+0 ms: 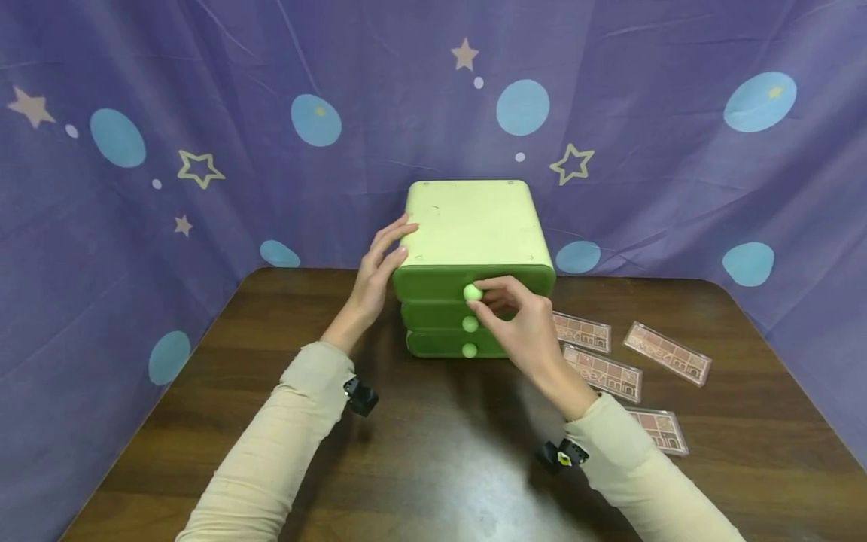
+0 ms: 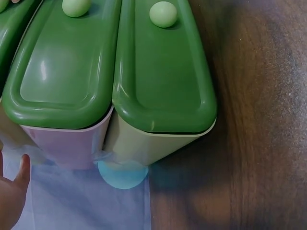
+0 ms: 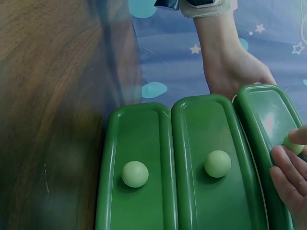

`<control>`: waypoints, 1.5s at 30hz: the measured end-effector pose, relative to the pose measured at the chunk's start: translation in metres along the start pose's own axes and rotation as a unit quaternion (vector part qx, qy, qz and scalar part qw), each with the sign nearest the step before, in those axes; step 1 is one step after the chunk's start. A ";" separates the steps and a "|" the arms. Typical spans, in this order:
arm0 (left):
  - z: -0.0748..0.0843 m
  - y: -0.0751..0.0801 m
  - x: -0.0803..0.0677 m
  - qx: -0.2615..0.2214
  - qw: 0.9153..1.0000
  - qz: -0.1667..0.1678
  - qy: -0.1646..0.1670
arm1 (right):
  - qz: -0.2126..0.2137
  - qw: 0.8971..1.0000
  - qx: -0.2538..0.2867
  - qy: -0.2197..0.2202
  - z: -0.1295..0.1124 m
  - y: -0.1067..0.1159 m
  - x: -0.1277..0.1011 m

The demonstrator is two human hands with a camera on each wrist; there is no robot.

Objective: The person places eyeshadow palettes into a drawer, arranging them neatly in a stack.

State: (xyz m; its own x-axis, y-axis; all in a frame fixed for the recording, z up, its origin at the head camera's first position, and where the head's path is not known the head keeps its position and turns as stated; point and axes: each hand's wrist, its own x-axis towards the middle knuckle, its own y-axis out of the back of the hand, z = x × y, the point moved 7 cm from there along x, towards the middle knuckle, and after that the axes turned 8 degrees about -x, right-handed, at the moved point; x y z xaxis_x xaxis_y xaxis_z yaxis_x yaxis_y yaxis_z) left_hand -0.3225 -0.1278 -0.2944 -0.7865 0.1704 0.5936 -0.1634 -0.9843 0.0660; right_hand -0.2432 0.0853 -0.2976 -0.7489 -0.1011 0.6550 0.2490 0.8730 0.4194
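Head view: your left hand point(image 1: 371, 284) reaches forward with its fingers loosely extended, the tips resting on the upper left edge of the green drawer cabinet point(image 1: 477, 226). It's spread rather than wrapped round anything, thumb nearest the front corner. Your right hand point(image 1: 527, 325) comes in on a slant from the lower right and pinches the top knob point(image 1: 473, 292) between thumb and forefinger, so it's pretty much closed on that. The cabinet sits between your two hands, drawer fronts facing you, and their long axis runs across, left hand to right hand. The top knob pokes out towards you. The middle knob point(image 1: 470, 324) and bottom knob point(image 1: 470, 350) are just below your right fingertips. Over to the right of that hand, four makeup palettes point(image 1: 603, 374) lie flat on the desk point(image 1: 433, 452).

Left wrist view: only a bit of your left hand gets in, at the edge, one digit straight out. The lower drawers fill the space beside it, fronts running lengthwise up the frame.

Right wrist view: your right hand is partly cut off, but you can see the pinch on the top knob. Your left hand is beyond it, partly hidden behind the top drawer.
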 end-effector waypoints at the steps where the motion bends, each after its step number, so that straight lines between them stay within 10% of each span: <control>1: 0.000 0.000 0.000 0.000 1.000 0.000 0.000 | -0.002 1.000 -0.002 0.003 -0.001 0.000 -0.001; 45: 0.005 -0.002 -0.002 -0.016 1.000 0.003 0.004 | -0.016 0.990 -0.023 0.138 -0.050 0.020 -0.060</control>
State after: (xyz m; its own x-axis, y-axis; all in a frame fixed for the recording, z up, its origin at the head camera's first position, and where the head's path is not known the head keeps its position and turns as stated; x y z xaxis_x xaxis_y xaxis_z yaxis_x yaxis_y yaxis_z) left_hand -0.3178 -0.1264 -0.2918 -0.7928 0.1647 0.5868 -0.1770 -0.9835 0.0369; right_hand -0.1623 0.0850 -0.2970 -0.5615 -0.2606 0.7854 0.2610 0.8449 0.4669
